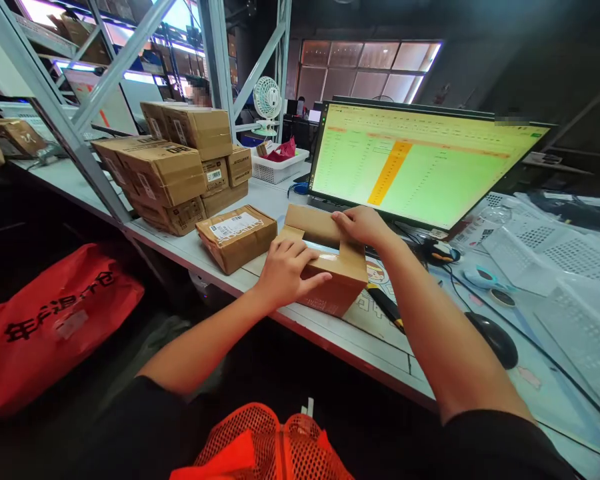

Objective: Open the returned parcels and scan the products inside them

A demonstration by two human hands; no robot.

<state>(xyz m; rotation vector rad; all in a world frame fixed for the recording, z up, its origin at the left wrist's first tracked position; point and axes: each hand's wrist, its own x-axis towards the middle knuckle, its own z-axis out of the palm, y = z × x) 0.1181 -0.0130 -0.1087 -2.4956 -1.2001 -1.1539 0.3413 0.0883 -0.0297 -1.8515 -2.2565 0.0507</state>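
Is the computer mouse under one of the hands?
No, the mouse lies alone on the desk; both hands rest on the cardboard box.
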